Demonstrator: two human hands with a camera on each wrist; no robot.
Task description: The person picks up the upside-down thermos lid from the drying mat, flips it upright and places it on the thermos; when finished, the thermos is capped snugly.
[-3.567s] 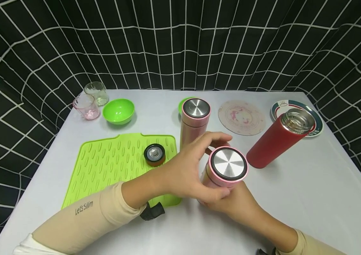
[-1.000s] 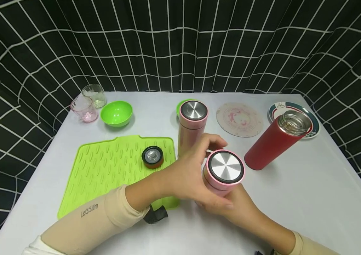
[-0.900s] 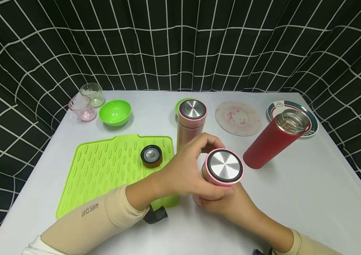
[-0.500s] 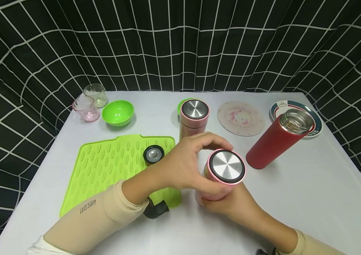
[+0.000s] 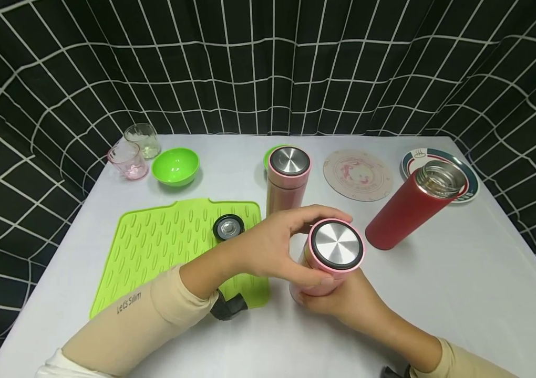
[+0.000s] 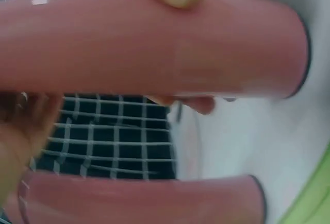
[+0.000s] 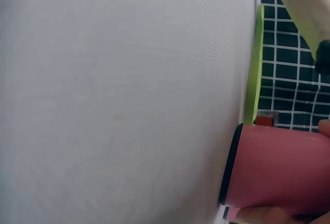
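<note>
At the far left of the white-covered table (image 5: pixel 485 273), a pink-tinted glass tumbler (image 5: pixel 129 161) stands just in front of a clear glass tumbler (image 5: pixel 144 139), with a glossy bright-green round bowl (image 5: pixel 175 166) beside them. Nearer the person lies a flat lime-green ridged mat (image 5: pixel 145 252) bearing a small round black-rimmed stopper (image 5: pixel 228 227). Next comes a tall pink metallic cylindrical flask (image 5: pixel 287 191), upright, with a green rim (image 5: pixel 270 155) peeping out behind it.

The left hand (image 5: pixel 277 247) is curled round the top of a second pink metallic cylindrical flask (image 5: pixel 338 244), thumb on the near side, fingers on the far side. This one is held roughly upright in front of the person; whether its dark-edged base touches the table I cannot tell. The right hand (image 5: pixel 346 296) grips its lower body. It looks rigid and moderately weighty, unlikely to give under a firm squeeze, though the smooth coating could slip in a light hold. The lid's side seems the best purchase for one hand, the lower body for the other.

Farther right, a thin pale round mat with a pink print (image 5: pixel 358 175) lies flat; then a tall red cylindrical flask (image 5: pixel 407 212) shows its bare steel mouth, partly covering a dark-rimmed patterned plate (image 5: pixel 472 181).
</note>
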